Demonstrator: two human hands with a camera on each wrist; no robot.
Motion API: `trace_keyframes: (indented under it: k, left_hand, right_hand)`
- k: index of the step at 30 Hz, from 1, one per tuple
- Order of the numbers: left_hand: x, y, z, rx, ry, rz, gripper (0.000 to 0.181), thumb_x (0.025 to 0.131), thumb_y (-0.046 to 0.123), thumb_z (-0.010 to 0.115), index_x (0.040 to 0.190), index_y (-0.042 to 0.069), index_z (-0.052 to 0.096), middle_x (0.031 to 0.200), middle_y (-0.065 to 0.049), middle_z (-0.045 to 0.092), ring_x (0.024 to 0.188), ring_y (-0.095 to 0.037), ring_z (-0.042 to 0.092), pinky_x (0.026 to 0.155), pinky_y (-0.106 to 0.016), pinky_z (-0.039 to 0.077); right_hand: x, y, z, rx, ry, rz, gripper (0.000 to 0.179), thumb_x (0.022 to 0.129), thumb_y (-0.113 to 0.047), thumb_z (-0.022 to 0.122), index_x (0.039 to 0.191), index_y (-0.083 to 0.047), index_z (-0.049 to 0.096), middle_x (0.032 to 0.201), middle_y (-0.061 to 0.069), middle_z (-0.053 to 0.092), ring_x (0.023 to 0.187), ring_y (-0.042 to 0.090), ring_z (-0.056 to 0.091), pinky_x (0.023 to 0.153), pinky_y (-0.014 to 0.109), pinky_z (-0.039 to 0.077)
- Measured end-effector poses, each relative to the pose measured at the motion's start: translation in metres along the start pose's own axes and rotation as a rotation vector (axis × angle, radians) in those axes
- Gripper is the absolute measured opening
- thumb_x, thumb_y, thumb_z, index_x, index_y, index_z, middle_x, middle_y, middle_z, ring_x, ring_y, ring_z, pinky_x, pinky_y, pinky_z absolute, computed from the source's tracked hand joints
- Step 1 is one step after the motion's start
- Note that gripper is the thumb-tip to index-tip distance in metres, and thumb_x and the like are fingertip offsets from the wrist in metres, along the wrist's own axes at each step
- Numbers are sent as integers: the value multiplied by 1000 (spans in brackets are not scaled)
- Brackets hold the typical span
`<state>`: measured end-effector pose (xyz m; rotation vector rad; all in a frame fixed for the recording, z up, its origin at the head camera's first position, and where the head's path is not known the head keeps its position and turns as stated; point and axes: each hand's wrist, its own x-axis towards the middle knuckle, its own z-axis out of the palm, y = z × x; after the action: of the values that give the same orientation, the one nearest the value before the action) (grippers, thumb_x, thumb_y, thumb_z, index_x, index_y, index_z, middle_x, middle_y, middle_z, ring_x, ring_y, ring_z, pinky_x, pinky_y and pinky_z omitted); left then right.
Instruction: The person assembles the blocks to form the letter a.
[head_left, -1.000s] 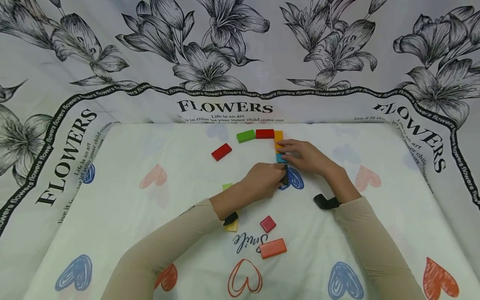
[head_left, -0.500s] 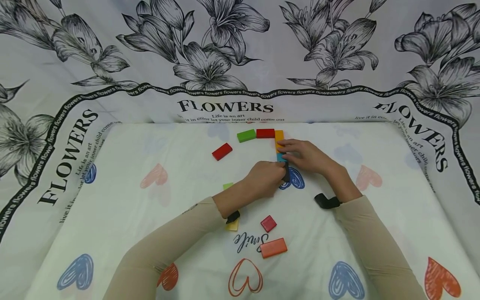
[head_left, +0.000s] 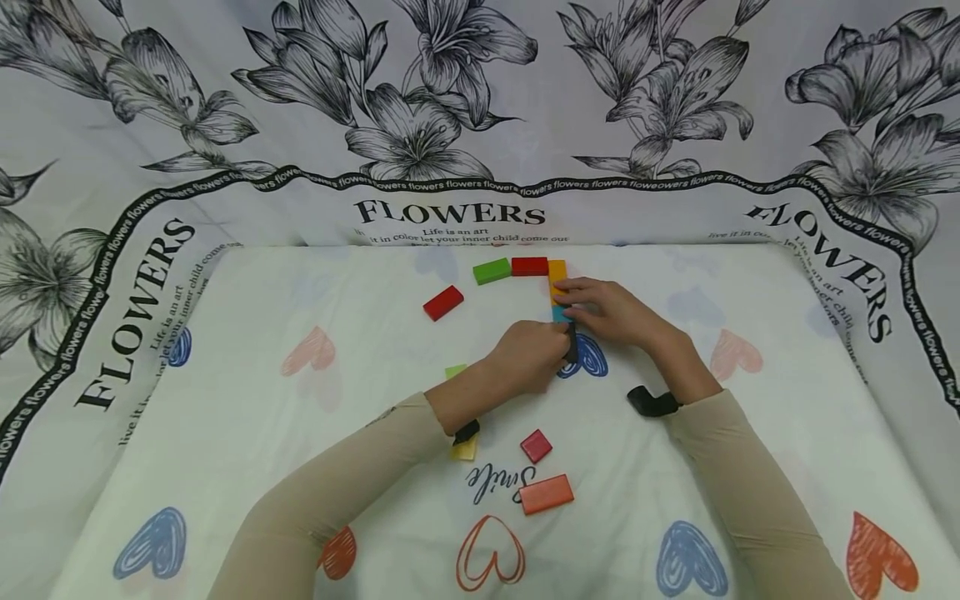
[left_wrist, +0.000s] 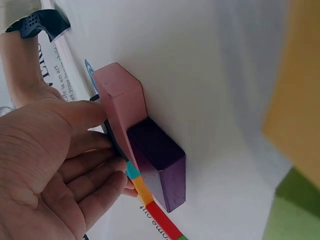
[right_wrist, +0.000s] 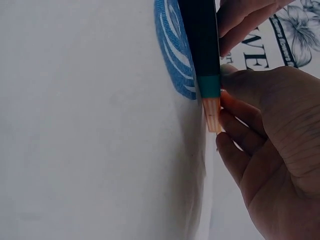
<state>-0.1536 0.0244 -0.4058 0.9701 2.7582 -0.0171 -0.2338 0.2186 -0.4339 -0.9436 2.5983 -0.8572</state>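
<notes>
My left hand (head_left: 528,358) pinches the near end of a row of blocks, a black block (head_left: 572,343), between thumb and fingers. Beyond it are a blue block (head_left: 559,314) and an orange block (head_left: 557,271). My right hand (head_left: 611,312) rests its fingertips along the right side of these two, fingers fairly straight. From the orange block the row turns left to a red block (head_left: 529,267) and a green block (head_left: 492,271). In the left wrist view, a pink block (left_wrist: 120,100) and a dark purple block (left_wrist: 160,165) stand beside the left hand, hidden in the head view.
Another red block (head_left: 443,303) lies left of the row. Light green (head_left: 454,372) and yellow (head_left: 465,451) blocks show partly under the left forearm. Nearer me are a small dark red block (head_left: 536,447) and an orange-red block (head_left: 547,494) on the printed white cloth (head_left: 390,500).
The left hand and the black block have shifted very slightly away from me, toward the blue block. The right hand stays in place.
</notes>
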Motion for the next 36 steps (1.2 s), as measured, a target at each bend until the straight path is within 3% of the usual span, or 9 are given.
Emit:
trace_keyframes:
  k: [7,15,21,26,30,36]
  left_hand:
    - [1,1,-2,-31,4,21,36,102,32,71,130,10,72,101,0,75,87,-13,66,80,-21,58]
    - [-3,-2,-6,-63,52,14,37,104,37,67,128,10,72,114,-1,74,99,-15,69,87,-26,62]
    - [-18,-18,-13,-142,65,-47,48,104,43,65,141,12,66,138,-4,69,122,-20,68,104,-34,60]
    - [-35,-35,-15,-267,73,-57,53,103,37,68,150,13,60,148,-7,65,135,-24,63,115,-40,54]
    - [-43,-37,-17,-317,66,-53,58,103,36,68,155,14,55,150,-8,63,138,-24,62,117,-42,53]
    - [-54,-38,-20,-364,30,-96,64,100,38,73,156,14,53,154,-7,60,139,-24,60,116,-43,53]
  right_hand:
    - [-6,-1,-3,-14,4,18,40,105,-12,65,144,-5,64,161,15,54,155,40,43,128,60,34]
    - [-2,0,-1,25,33,-27,37,104,-7,66,140,-1,67,158,17,56,152,41,46,126,59,37]
    - [3,-2,7,60,31,-1,37,105,-8,65,141,-3,66,160,15,55,155,39,43,128,58,34]
    - [1,-6,8,-19,9,43,38,105,-10,63,142,-3,65,161,14,54,156,39,41,129,57,34]
    - [-1,-11,3,-83,-4,59,39,106,-9,63,144,-2,64,162,14,52,157,39,40,128,58,34]
    - [1,-20,5,-100,28,65,38,105,-9,64,142,-2,64,160,13,55,155,37,44,126,58,38]
